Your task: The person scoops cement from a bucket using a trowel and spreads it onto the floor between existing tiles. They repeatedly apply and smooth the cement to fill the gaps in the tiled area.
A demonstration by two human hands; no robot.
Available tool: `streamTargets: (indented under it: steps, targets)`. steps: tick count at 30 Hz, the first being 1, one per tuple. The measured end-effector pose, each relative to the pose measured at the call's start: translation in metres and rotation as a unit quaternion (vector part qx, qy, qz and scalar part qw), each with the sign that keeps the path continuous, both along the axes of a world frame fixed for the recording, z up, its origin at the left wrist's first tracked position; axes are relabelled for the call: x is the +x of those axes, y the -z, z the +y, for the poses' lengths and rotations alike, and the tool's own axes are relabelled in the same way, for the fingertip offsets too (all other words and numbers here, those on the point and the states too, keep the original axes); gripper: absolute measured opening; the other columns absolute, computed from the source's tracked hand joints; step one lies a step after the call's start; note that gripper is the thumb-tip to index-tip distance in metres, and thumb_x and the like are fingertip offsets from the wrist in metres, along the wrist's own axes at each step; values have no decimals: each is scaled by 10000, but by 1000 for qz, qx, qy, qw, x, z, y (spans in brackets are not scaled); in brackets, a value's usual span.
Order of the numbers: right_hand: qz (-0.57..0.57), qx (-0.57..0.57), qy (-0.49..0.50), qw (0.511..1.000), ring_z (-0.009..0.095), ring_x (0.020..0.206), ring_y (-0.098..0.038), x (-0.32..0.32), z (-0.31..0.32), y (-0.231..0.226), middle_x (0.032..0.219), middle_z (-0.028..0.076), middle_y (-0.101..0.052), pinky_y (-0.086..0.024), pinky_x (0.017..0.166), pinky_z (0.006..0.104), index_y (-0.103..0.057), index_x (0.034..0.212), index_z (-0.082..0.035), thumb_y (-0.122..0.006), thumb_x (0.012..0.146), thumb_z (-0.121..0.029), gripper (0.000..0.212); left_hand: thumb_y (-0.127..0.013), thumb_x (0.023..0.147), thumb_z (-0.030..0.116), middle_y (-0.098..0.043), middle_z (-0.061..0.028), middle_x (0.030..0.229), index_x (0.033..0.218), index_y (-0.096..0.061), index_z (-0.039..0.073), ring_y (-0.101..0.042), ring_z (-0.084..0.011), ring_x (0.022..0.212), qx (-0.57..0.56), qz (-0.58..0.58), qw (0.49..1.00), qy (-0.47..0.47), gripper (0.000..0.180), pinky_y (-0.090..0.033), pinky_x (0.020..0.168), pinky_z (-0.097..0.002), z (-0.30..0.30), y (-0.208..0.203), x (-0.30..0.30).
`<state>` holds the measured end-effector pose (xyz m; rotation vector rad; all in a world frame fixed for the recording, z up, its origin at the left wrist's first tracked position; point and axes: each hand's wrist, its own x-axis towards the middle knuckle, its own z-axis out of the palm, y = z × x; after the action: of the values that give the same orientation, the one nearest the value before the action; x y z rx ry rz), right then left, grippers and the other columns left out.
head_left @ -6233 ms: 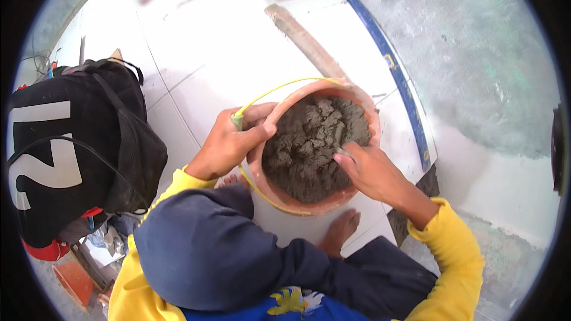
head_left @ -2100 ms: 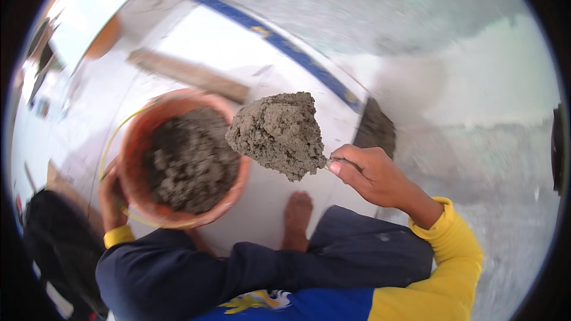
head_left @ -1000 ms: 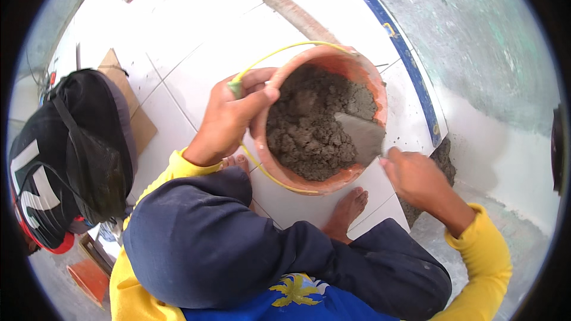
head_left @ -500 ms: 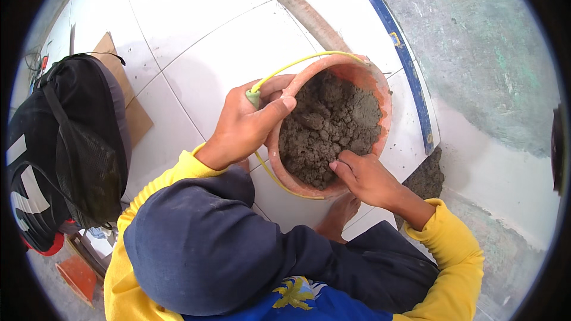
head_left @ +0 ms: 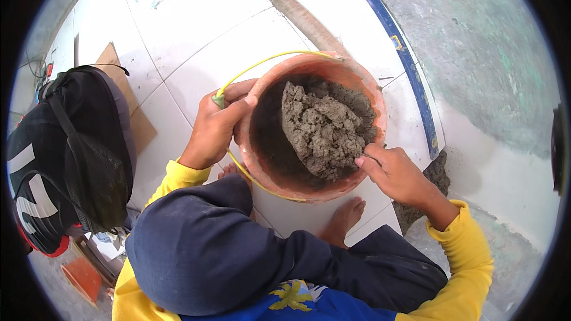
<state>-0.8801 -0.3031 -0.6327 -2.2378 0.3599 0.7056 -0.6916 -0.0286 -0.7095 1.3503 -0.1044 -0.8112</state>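
An orange bucket [head_left: 248,159] full of grey wet mortar stands between my feet, its mouth toward me. My left hand [head_left: 215,120] grips its left rim, thumb over the edge, beside the pale green grip [head_left: 218,101] of the yellow wire handle. A lumpy heap of mortar [head_left: 324,131] rises in the bucket, with a dark hollow to its left. At the lower right rim, my right hand [head_left: 389,169] is closed with its fingertips at the heap's edge. Whatever it holds is hidden by the mortar and fingers.
A wooden plank [head_left: 306,19] lies behind the bucket on white tiles. A long blue level [head_left: 399,44] lies along the wall at right. Spilled mortar [head_left: 437,173] sits by the wall base. At left are a black backpack [head_left: 89,142] and cardboard [head_left: 140,128].
The mortar heap has come up and turned over toward the right, leaving a dark hollow at left. My right hand has moved right to the rim. The bucket and left hand shifted left.
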Motion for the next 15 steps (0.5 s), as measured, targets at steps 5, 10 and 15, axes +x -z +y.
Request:
streamTargets:
  steps: [5, 10, 15]
  targets:
    - [-8, 21, 28, 999, 483, 668, -555, -11, -18, -5, 692, 266, -546, -418, 616, 498, -548, 868, 9, -598, 1039, -272, 333, -610, 962, 160, -705, -43, 953, 1288, -676, -59, -596, -85, 734, 9, -3, 1000, -8, 399, -454, 603, -221, 3, 10, 9]
    - [-52, 57, 38, 996, 471, 667, -550, -51, -50, -27, 696, 260, -533, -413, 598, 480, -536, 869, 5, -613, 1032, -264, 324, -580, 978, 184, -711, -107, 1188, 1326, -646, -51, -673, -172, 1045, 40, -23, 999, 3, 425, -538, 890, -285, 7, 26, 17]
    - [-30, 53, 138, 989, 373, 604, -572, -141, -88, -52, 672, 211, -526, -441, 596, 435, -573, 920, 5, -604, 1032, -256, 286, -558, 1003, 205, -619, -179, 1408, 1441, -530, -83, -602, -241, 1279, 60, -16, 998, -5, 525, -462, 1089, -330, 27, 47, 27]
